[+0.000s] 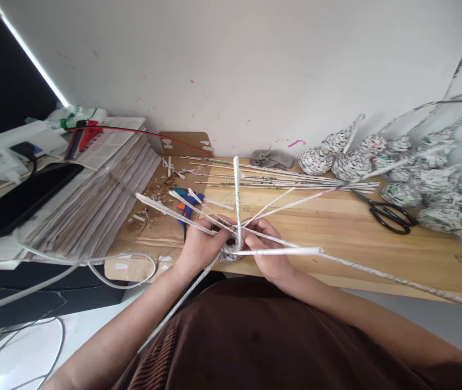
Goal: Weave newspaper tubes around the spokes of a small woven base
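A small woven paper piece (229, 254) with a dark opening sits at the table's front edge, and long rolled paper strips fan out from it. My left hand (202, 246) is closed round its left side, thumb near the opening. On the right side my right hand (269, 249) is closed too, its thumb and fingers at the base of the strips. One thick strip (237, 195) stands upright; another white strip (287, 251) points right across my right hand. A long strip (377, 273) runs off to the right. Some fingertips are hidden behind the strips.
Loose paper sticks (279, 176) lie at the back beside a grey cloth (272, 158). Black scissors (391, 214) and several woven paper bulbs (352, 165) are on the right. A blue glue gun (190, 203), paper scraps, a newspaper stack (112, 206) and a phone (27, 197) are left.
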Action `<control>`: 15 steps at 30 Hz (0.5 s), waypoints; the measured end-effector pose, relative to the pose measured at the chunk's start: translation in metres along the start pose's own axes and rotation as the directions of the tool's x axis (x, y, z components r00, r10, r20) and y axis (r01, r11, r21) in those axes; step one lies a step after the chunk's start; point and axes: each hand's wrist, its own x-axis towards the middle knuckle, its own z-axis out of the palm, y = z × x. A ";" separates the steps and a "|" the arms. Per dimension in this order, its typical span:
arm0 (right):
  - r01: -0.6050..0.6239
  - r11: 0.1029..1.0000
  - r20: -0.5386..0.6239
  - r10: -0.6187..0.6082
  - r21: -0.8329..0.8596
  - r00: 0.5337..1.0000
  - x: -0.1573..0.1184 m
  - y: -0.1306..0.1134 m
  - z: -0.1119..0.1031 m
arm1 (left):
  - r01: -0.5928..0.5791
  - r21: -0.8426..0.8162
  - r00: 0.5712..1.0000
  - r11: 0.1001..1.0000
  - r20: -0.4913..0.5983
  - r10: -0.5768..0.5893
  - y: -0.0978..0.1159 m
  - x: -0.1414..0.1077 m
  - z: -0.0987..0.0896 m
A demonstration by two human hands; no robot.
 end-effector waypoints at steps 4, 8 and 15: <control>-0.039 0.997 -0.041 0.042 0.060 0.998 0.000 0.005 0.001 | -0.021 0.035 0.999 0.999 0.031 0.020 -0.004 -0.002 -0.001; -0.049 0.992 -0.020 0.051 0.112 0.998 0.002 0.008 0.002 | 0.023 0.015 1.000 1.000 0.003 -0.023 -0.007 -0.002 0.000; -0.015 0.996 -0.051 0.020 0.089 0.999 0.016 0.003 0.004 | 0.034 0.034 0.999 0.999 0.006 -0.034 -0.008 0.012 -0.003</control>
